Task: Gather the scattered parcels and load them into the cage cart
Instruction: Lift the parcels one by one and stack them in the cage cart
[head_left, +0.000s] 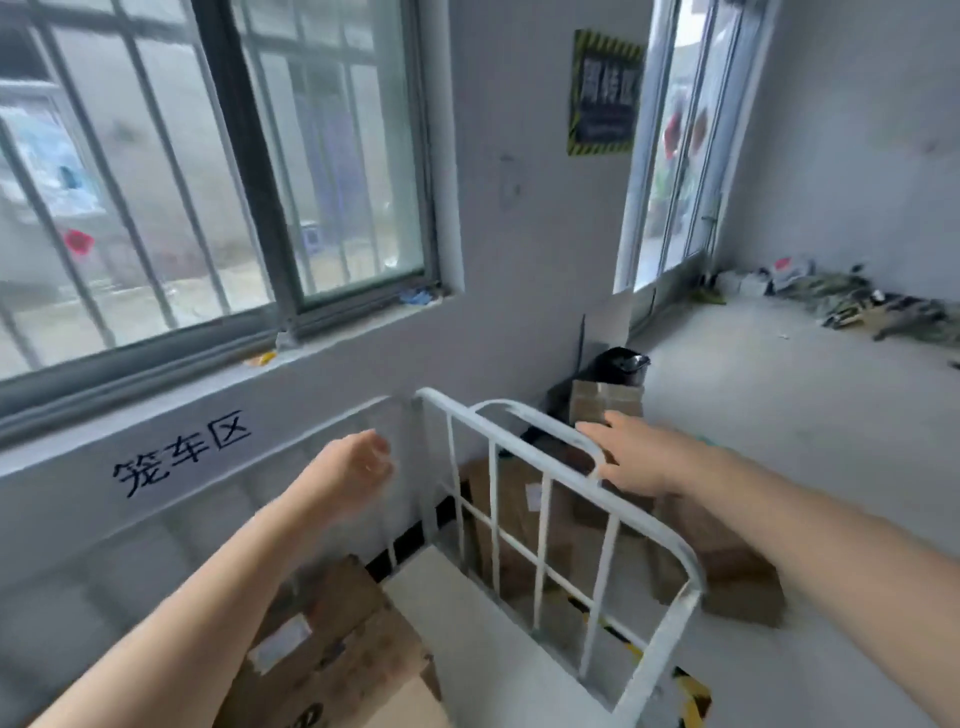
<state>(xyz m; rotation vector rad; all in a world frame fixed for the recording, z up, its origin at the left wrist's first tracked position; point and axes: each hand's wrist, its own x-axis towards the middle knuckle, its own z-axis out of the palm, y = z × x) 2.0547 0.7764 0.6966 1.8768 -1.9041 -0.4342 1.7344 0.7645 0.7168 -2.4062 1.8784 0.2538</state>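
Fingers of right hand (641, 457) lie straight on cage cart (644, 527) top rail; left hand (358, 467) curled to fist, w/o load.

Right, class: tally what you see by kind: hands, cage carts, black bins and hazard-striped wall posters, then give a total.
hands: 2, the left hand and the right hand
cage cart: 1
black bin: 1
hazard-striped wall poster: 1
Total: 5

barred window (218, 171), black bin (623, 365), wall sign (605, 93)
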